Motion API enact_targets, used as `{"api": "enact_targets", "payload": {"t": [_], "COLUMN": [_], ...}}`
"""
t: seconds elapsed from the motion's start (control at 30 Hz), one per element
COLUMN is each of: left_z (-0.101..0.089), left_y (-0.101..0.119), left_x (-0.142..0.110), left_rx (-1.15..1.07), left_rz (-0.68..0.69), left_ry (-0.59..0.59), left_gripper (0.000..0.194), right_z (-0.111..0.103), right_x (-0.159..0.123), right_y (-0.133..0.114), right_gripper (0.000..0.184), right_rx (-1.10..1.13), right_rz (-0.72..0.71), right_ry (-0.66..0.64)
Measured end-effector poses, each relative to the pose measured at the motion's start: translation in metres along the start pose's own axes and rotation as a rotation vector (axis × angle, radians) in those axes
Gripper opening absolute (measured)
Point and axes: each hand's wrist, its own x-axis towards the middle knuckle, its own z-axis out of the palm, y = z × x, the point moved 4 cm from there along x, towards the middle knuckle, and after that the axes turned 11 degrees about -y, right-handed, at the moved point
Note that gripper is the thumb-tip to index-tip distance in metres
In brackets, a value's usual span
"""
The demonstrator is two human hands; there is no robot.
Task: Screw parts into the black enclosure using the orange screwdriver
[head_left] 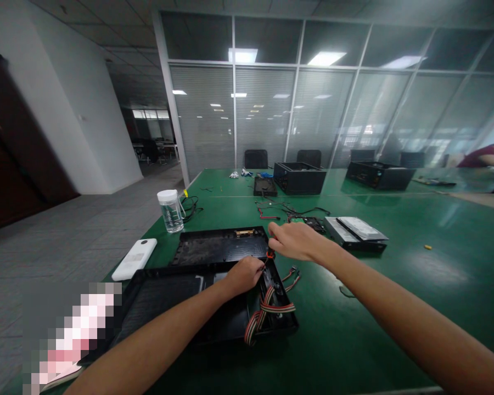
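My right hand point(294, 238) is closed round the dark handle of a screwdriver point(270, 254) with an orange-red collar. Its thin shaft slants down to the right-hand side of a black plastic computer panel point(160, 296). Beside the shaft's lower end, my left hand point(242, 276) has its fingers pinched together over the panel; what they hold is hidden. Striped red, white and black cables point(267, 307) lie looped over the panel's right end, and their plugs point(295, 270) rest on the table. Behind lies a second black panel point(218, 245) with a brass-coloured strip.
On the green table point(346, 340) stand a water bottle point(173, 213), a white power bank point(135, 259), a metal drive box point(356, 233) and two black computer cases point(299, 178). Loose cables point(267, 215) lie beyond my hands. Another person's sleeve point(483, 156) shows far right.
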Motion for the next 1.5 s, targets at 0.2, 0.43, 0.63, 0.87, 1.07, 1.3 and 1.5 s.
{"api": "enact_targets", "payload": {"t": [0.2, 0.43, 0.63, 0.87, 1.07, 1.3, 1.5], "left_z": [0.000, -0.003, -0.001, -0.003, -0.005, -0.003, -0.006], "left_y": [0.001, 0.003, 0.002, 0.003, 0.004, 0.005, 0.006], "left_x": [0.000, 0.000, -0.001, -0.001, -0.001, 0.000, 0.000], "left_rx": [0.000, 0.001, -0.005, 0.004, 0.015, 0.033, 0.014], "left_rz": [0.004, 0.008, 0.017, 0.012, 0.007, -0.011, -0.016], "left_ry": [-0.012, -0.012, 0.008, -0.009, 0.000, -0.009, -0.009], "left_gripper": [0.012, 0.012, 0.014, 0.014, 0.015, 0.013, 0.012], "right_z": [-0.001, 0.001, 0.004, 0.004, 0.006, 0.010, 0.009], "right_x": [-0.005, -0.007, -0.006, -0.006, -0.004, 0.000, -0.002], "right_y": [-0.001, 0.001, 0.004, 0.002, 0.007, 0.018, 0.015], "right_gripper": [0.061, 0.055, 0.052, 0.038, 0.042, 0.045, 0.035], "right_rx": [-0.003, -0.004, -0.013, 0.062, 0.097, 0.088, 0.047], "right_rz": [0.007, 0.053, 0.050, -0.045, -0.023, -0.022, -0.070], "right_ry": [-0.008, -0.015, -0.019, 0.025, 0.025, 0.012, 0.051]}}
